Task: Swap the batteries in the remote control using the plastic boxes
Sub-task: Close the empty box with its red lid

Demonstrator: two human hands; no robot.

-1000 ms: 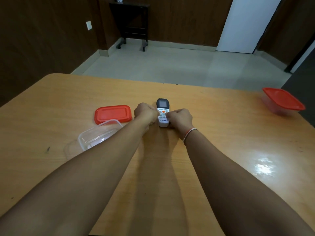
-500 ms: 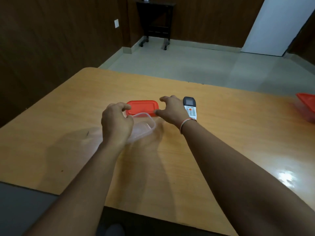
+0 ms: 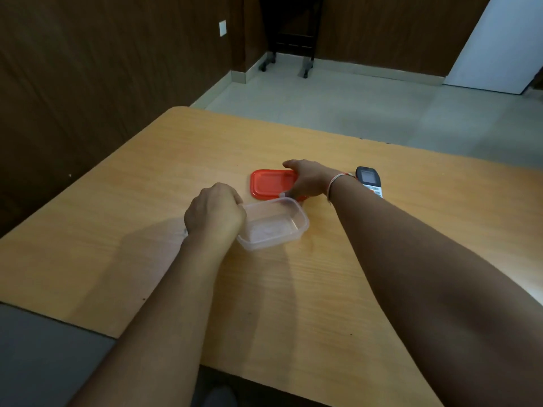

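- Counter (image 3: 308, 289): light wood-grain top, seen from above and behind the person's two bare forearms.
- Clear plastic box (image 3: 274, 224): lidless, standing upright on the counter near its middle; nothing can be made out inside.
- Left hand (image 3: 214, 214): curled closed over the left end of the clear plastic box, fingers hooked on the rim; gripping it.
- Red lid (image 3: 269, 183): lying flat on the counter just beyond the clear plastic box, their near edges touching or nearly so; cannot tell which.
- Right hand (image 3: 307, 179): laid on the right end of the red lid, fingers spread loosely over its far edge, thumb at the near edge. Whether it pinches the lid or only rests on it cannot be told.
- Thread band (image 3: 333, 183): pale, worn at the right wrist.
- Remote control (image 3: 368, 180): face up on the counter, just right of the right wrist, dark display end pointing away; lower part hidden by the forearm. Neither hand touches it.
- Dark stand (image 3: 289, 30): on castors, against the far wall panelling.
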